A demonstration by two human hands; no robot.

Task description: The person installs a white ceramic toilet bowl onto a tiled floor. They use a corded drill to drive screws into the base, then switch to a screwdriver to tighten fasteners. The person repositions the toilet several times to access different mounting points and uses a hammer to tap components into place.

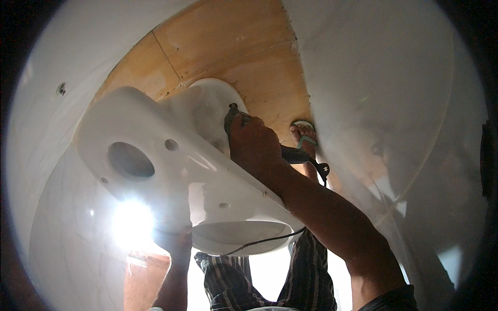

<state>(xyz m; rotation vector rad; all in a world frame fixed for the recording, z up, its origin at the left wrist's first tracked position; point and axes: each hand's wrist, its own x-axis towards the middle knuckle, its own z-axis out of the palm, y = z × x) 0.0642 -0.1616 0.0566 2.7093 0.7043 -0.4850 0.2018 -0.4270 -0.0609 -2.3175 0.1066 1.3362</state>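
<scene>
A large white glazed ceramic fixture (199, 171), shaped like a toilet bowl, fills the middle of the head view. It has an oval opening, a round hole and small holes, with a wide hollow at its near end. My right hand (254, 140) is wrapped round a dark corded power tool (295, 154); its front end is against or close to the rounded far part of the ceramic. The hand hides most of the tool, so its exact kind cannot be told. My left hand (175, 239) is by the fixture's near left side, its fingers lost in shadow and glare.
A thin black cord (264, 241) crosses the hollow near my legs (264, 280). Tan tiles (233, 46) cover the floor between pale smooth walls (384, 88). My sandalled foot (305, 135) stands right of the fixture. A glaring bright light (133, 223) shows at left.
</scene>
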